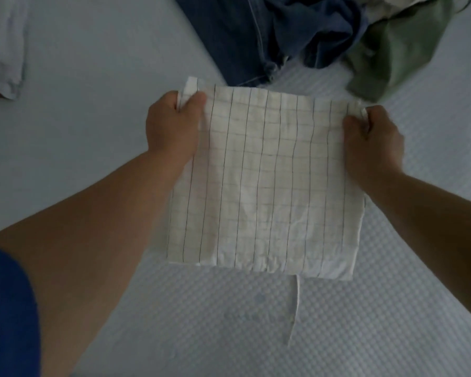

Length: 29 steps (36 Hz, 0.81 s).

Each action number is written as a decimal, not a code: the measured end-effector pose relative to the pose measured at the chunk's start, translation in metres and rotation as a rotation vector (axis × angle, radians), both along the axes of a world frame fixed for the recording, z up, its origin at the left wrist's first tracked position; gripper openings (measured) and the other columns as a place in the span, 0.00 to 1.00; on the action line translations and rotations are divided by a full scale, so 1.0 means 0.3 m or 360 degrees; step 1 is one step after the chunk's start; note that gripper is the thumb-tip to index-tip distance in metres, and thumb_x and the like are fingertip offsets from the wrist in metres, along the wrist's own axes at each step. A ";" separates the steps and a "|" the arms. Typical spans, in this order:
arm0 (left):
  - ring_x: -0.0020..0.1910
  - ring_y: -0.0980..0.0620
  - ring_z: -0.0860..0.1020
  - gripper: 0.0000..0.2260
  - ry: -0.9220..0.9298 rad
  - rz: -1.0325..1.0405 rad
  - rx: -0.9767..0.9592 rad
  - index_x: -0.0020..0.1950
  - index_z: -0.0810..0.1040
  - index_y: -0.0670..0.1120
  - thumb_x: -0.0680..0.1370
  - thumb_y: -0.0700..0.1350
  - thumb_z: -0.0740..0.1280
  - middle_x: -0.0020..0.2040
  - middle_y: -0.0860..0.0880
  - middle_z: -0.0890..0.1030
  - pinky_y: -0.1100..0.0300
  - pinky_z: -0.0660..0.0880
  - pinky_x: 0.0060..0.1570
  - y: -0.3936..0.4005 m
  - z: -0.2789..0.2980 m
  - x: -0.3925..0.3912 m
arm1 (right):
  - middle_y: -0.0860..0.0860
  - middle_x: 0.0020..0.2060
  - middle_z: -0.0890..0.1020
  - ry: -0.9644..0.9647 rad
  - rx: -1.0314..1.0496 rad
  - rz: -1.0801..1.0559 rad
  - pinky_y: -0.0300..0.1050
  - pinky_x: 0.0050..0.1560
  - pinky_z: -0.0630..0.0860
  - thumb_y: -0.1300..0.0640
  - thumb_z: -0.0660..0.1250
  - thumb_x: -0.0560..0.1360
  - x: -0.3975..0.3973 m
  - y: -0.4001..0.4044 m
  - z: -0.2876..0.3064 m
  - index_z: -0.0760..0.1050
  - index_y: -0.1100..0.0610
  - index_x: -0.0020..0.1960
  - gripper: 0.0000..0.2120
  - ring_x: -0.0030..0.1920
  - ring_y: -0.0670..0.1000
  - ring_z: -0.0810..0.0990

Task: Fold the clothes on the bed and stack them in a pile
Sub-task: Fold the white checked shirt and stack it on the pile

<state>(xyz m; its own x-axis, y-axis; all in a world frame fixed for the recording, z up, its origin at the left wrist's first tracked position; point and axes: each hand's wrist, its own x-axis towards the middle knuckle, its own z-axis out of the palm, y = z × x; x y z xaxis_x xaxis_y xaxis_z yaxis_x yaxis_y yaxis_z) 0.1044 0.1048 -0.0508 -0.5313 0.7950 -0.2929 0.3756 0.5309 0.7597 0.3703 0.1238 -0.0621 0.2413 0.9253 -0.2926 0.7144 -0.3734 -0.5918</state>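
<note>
grip: left hand (172, 126) + right hand (373, 140) pinch | 1 checked cloth (267, 180)

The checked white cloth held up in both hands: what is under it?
Under the checked white cloth lies the textured bed cover, seen around its edges. A thin white strip hangs below its lower edge. Whatever lies directly beneath is covered.

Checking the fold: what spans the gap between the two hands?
In the head view, the white checked cloth stretches between the left hand and right hand, each gripping a top corner.
</note>
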 end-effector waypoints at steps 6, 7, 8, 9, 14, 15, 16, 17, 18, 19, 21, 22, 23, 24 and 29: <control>0.31 0.63 0.71 0.12 0.0034 -0.0004 -0.0074 0.36 0.71 0.53 0.76 0.57 0.64 0.34 0.57 0.73 0.69 0.68 0.30 0.010 -0.012 -0.004 | 0.42 0.37 0.73 -0.0050 0.0090 -0.0028 0.40 0.40 0.66 0.45 0.56 0.78 -0.009 0.012 -0.013 0.72 0.50 0.56 0.13 0.39 0.45 0.72; 0.34 0.62 0.73 0.11 0.0040 0.0002 -0.0123 0.40 0.73 0.52 0.76 0.58 0.64 0.36 0.57 0.75 0.66 0.71 0.34 0.005 -0.014 -0.003 | 0.44 0.40 0.74 -0.0084 0.0078 -0.0016 0.42 0.43 0.66 0.45 0.56 0.77 -0.013 0.016 -0.013 0.72 0.51 0.57 0.14 0.41 0.48 0.73; 0.38 0.61 0.74 0.11 0.0074 0.0013 -0.0148 0.45 0.73 0.51 0.75 0.58 0.65 0.40 0.57 0.75 0.63 0.73 0.39 -0.002 -0.013 0.000 | 0.46 0.42 0.75 -0.0107 0.0068 -0.0012 0.43 0.44 0.67 0.45 0.56 0.77 -0.018 0.021 -0.012 0.72 0.51 0.57 0.14 0.43 0.49 0.73; 0.42 0.59 0.75 0.12 0.0135 0.0021 -0.0149 0.50 0.72 0.50 0.75 0.57 0.65 0.44 0.57 0.76 0.60 0.75 0.44 -0.012 -0.007 0.005 | 0.46 0.43 0.75 -0.0110 0.0053 -0.0020 0.44 0.45 0.68 0.45 0.56 0.77 -0.021 0.023 -0.008 0.71 0.51 0.58 0.15 0.44 0.49 0.73; 0.70 0.45 0.63 0.31 0.0746 -0.0284 0.0015 0.73 0.61 0.45 0.73 0.52 0.65 0.70 0.44 0.66 0.48 0.60 0.67 -0.125 0.064 0.065 | 0.46 0.58 0.68 -0.0108 0.0130 -0.0078 0.46 0.63 0.67 0.45 0.60 0.76 -0.030 -0.008 0.053 0.65 0.51 0.67 0.22 0.59 0.47 0.69; 0.72 0.43 0.60 0.32 0.0774 -0.0418 0.0057 0.74 0.60 0.44 0.73 0.52 0.64 0.72 0.42 0.64 0.46 0.57 0.68 -0.158 0.080 0.090 | 0.49 0.63 0.67 -0.0170 0.0192 -0.0019 0.46 0.67 0.62 0.45 0.60 0.76 -0.031 -0.031 0.074 0.63 0.52 0.69 0.24 0.64 0.49 0.66; 0.74 0.42 0.56 0.32 0.0778 -0.0587 0.0087 0.75 0.58 0.44 0.74 0.53 0.62 0.74 0.41 0.61 0.45 0.53 0.69 -0.195 0.091 0.118 | 0.52 0.66 0.65 -0.0233 0.0257 0.0076 0.46 0.69 0.57 0.46 0.60 0.76 -0.035 -0.062 0.097 0.61 0.54 0.71 0.26 0.67 0.51 0.63; 0.75 0.41 0.53 0.31 0.0789 -0.0795 0.0105 0.76 0.57 0.45 0.76 0.54 0.59 0.76 0.41 0.58 0.45 0.50 0.70 -0.233 0.094 0.148 | 0.55 0.68 0.64 -0.0285 0.0306 0.0202 0.46 0.69 0.54 0.46 0.59 0.76 -0.041 -0.101 0.116 0.61 0.55 0.72 0.27 0.69 0.53 0.61; 0.76 0.42 0.50 0.29 0.0816 -0.1021 0.0113 0.76 0.56 0.47 0.77 0.55 0.56 0.76 0.42 0.56 0.45 0.47 0.71 -0.267 0.087 0.174 | 0.57 0.70 0.63 -0.0320 0.0325 0.0354 0.48 0.69 0.53 0.46 0.58 0.76 -0.051 -0.147 0.131 0.60 0.56 0.72 0.28 0.70 0.55 0.59; 0.76 0.43 0.47 0.28 0.0850 -0.1231 0.0102 0.76 0.54 0.49 0.78 0.57 0.53 0.77 0.43 0.53 0.45 0.45 0.71 -0.295 0.072 0.195 | 0.58 0.71 0.62 -0.0348 0.0309 0.0521 0.51 0.70 0.51 0.46 0.57 0.76 -0.064 -0.199 0.139 0.59 0.56 0.73 0.29 0.72 0.56 0.56; 0.76 0.45 0.42 0.28 0.0936 -0.1523 -0.0022 0.77 0.50 0.53 0.78 0.60 0.48 0.78 0.44 0.48 0.44 0.40 0.71 -0.329 0.023 0.209 | 0.56 0.74 0.58 -0.0429 0.0184 0.0862 0.54 0.72 0.45 0.42 0.52 0.76 -0.080 -0.295 0.127 0.57 0.54 0.75 0.30 0.75 0.55 0.50; 0.75 0.46 0.39 0.29 0.0990 -0.1581 -0.0104 0.77 0.47 0.54 0.78 0.62 0.46 0.78 0.45 0.45 0.44 0.37 0.71 -0.330 -0.007 0.200 | 0.55 0.76 0.54 -0.0484 0.0083 0.1002 0.52 0.72 0.41 0.40 0.49 0.76 -0.079 -0.330 0.111 0.54 0.53 0.76 0.31 0.75 0.53 0.45; 0.75 0.47 0.38 0.29 0.1047 -0.1586 -0.0173 0.76 0.45 0.55 0.77 0.64 0.45 0.78 0.45 0.43 0.43 0.35 0.70 -0.322 -0.038 0.184 | 0.54 0.76 0.49 -0.0555 -0.0027 0.1098 0.51 0.72 0.36 0.37 0.46 0.76 -0.071 -0.350 0.087 0.51 0.51 0.76 0.33 0.75 0.51 0.40; 0.74 0.48 0.36 0.30 0.1102 -0.1560 -0.0220 0.76 0.43 0.55 0.77 0.65 0.44 0.78 0.46 0.42 0.43 0.34 0.69 -0.308 -0.069 0.164 | 0.52 0.77 0.44 -0.0635 -0.0130 0.1145 0.50 0.72 0.33 0.35 0.43 0.75 -0.054 -0.354 0.062 0.46 0.49 0.77 0.34 0.74 0.50 0.36; 0.75 0.47 0.37 0.33 0.1177 -0.1399 -0.0332 0.75 0.39 0.57 0.74 0.70 0.42 0.77 0.48 0.39 0.43 0.33 0.68 -0.217 -0.148 0.067 | 0.50 0.76 0.40 -0.0826 -0.0227 0.1141 0.49 0.71 0.30 0.32 0.39 0.75 0.012 -0.316 -0.038 0.37 0.40 0.74 0.31 0.74 0.49 0.33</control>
